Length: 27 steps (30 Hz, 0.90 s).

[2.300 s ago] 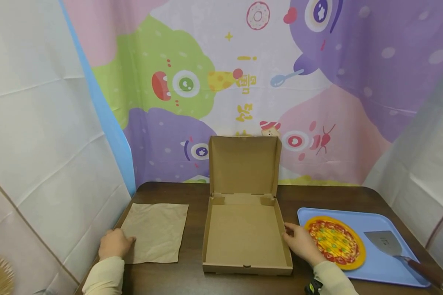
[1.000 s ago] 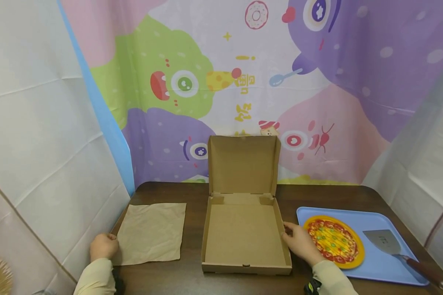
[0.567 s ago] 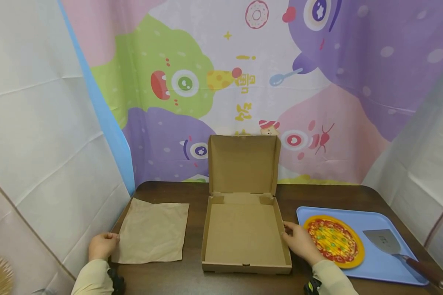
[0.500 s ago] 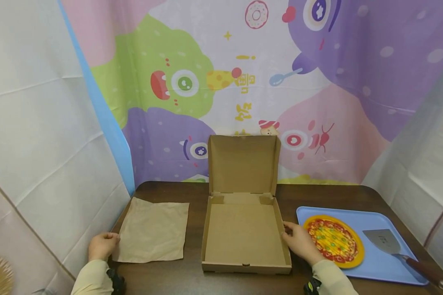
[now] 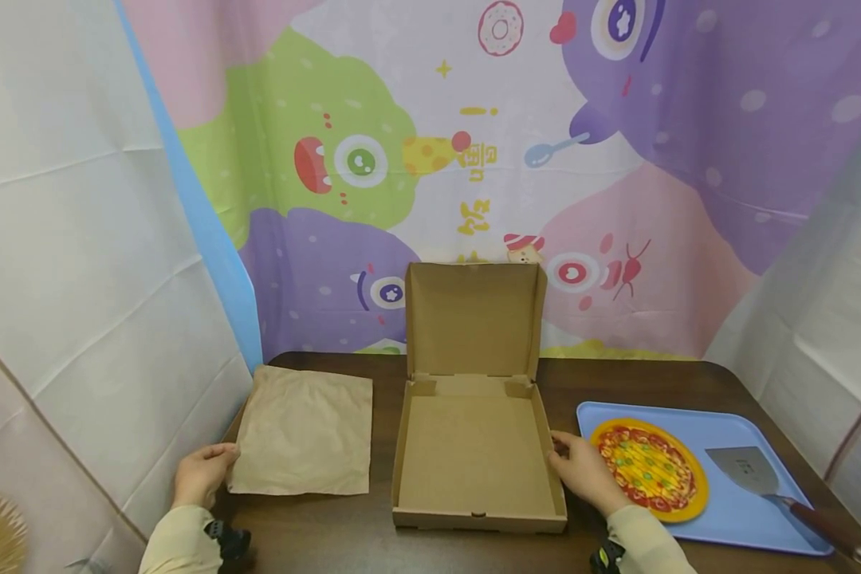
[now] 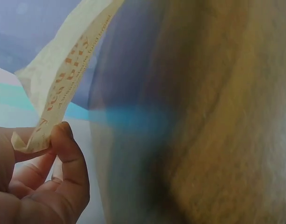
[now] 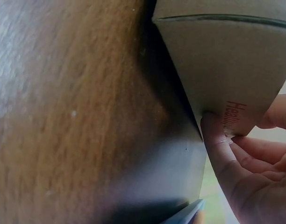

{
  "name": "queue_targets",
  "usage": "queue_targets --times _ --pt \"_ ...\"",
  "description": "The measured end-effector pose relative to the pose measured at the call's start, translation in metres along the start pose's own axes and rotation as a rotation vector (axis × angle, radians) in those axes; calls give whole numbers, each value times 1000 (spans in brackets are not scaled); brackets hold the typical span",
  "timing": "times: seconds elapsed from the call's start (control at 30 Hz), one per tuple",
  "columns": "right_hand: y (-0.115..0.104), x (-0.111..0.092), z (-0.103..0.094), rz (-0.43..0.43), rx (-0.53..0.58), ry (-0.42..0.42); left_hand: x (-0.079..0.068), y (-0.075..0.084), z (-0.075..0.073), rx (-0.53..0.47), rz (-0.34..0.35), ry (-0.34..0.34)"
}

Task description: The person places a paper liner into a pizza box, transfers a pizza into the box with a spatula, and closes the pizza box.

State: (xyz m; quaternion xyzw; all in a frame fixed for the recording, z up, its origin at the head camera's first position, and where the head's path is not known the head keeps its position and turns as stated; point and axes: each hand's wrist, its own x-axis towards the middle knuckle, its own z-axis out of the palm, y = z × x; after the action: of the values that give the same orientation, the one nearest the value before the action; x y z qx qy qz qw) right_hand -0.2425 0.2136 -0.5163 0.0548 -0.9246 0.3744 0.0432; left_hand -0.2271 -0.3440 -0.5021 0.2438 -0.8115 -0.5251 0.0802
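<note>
My left hand [image 5: 201, 477] pinches the left edge of a square brown paper sheet [image 5: 304, 430]. Raised on that side, the sheet hangs over the table's left part; orange print shows along it in the left wrist view, where thumb and a finger [image 6: 70, 163] hold its corner. An open cardboard pizza box [image 5: 473, 462] stands in the middle, lid upright at the back, with nothing inside. At its right wall my right hand [image 5: 590, 472] grips the cardboard; in the right wrist view a fingertip lies on the outer face, near red lettering.
To the right, a blue tray [image 5: 732, 518] holds a toy-like pizza [image 5: 649, 470] and a metal spatula [image 5: 749, 470], its dark handle reaching past the tray's edge. A cartoon-printed curtain [image 5: 459, 159] hangs behind the dark wooden table [image 5: 330, 542].
My left hand first moved left along the paper's edge, then took hold of it. The sheet has come up and shifted slightly right and away. My right hand stays on the box.
</note>
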Motion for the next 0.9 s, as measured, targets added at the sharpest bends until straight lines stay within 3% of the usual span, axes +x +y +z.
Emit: queue_targets --times 0.2,0.43,0.73,0.9 --pt "-2 -1 -1 16 0 -11 -3 7 3 -161 -34 -25" --pt "-1 -1 -2 21 4 -10 -6 14 5 -400 -14 -163" --pt "0 -1 -1 20 6 -6 -22 41 18 -425 -65 -270" --pt "0 -1 -1 14 17 -5 -30 51 29 -450 -54 -319"
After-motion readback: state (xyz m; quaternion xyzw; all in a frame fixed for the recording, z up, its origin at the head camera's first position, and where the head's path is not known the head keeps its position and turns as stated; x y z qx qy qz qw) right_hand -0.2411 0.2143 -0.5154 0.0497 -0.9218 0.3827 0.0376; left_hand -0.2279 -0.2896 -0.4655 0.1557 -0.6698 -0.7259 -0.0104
